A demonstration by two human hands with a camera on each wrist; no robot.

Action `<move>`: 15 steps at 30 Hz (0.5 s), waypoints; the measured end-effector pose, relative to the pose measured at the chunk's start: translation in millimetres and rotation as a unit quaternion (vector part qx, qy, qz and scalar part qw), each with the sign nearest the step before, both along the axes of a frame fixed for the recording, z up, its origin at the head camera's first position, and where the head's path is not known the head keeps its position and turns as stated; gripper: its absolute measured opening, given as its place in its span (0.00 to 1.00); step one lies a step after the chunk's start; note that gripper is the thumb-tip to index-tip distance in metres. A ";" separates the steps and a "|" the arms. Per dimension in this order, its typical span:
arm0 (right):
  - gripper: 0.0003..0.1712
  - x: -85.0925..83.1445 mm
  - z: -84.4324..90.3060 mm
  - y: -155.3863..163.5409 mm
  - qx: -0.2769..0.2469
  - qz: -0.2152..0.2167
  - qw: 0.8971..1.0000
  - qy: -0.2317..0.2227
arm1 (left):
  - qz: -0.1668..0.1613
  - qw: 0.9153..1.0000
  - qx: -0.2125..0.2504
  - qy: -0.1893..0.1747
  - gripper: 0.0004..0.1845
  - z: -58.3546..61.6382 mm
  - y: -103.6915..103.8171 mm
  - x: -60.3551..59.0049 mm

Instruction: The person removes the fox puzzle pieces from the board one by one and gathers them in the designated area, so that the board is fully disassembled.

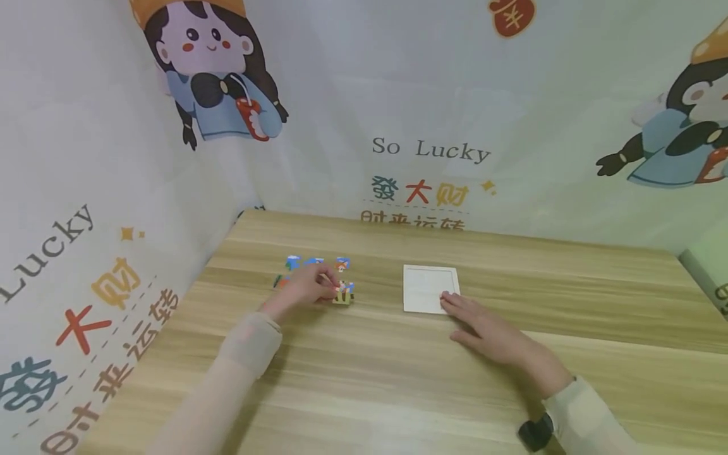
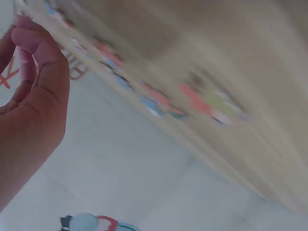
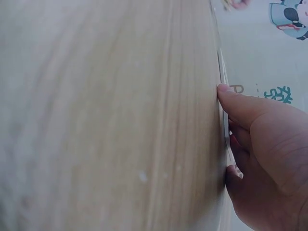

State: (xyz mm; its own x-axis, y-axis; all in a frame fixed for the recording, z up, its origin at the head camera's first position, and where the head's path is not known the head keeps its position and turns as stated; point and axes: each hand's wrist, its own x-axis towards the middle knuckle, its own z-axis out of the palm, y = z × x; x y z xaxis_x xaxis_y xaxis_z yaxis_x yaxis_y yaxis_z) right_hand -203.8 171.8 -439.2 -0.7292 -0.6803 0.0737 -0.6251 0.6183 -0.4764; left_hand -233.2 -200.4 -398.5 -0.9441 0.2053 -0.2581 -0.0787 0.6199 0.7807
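Note:
My left hand (image 1: 311,282) pinches a colourful puzzle piece (image 1: 343,294) between thumb and fingers, raised off the table. In the left wrist view only a thin edge of that piece shows at the fingertips. Other picture pieces (image 1: 292,261) lie on the table beyond and to the left of this hand; the left wrist view shows several, blurred. To the right lies a flat white square board (image 1: 428,289) with a raised border. My right hand (image 1: 486,325) rests at its near right corner, fingers extended and touching the board, thumb apart on the near side.
The wooden table (image 1: 375,379) meets a printed cloth backdrop (image 1: 330,139) at its back and left edges. A dark band (image 1: 536,432) sits at the right wrist, by the sleeve.

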 end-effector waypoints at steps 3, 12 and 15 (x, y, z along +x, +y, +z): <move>0.35 0.1 0.3 0.7 -0.003 -0.002 1.000 0.000 | 0.009 1.000 -0.014 -0.005 0.04 -2.6 -18.4 7.7; 0.35 0.5 -0.7 -0.7 -0.005 -0.001 1.000 -0.002 | 0.041 0.992 -0.119 0.015 0.05 -6.9 -40.3 27.4; 0.35 0.2 0.5 -2.2 -0.006 -0.001 1.000 -0.005 | 0.043 0.985 -0.165 0.035 0.05 -5.8 -41.9 28.9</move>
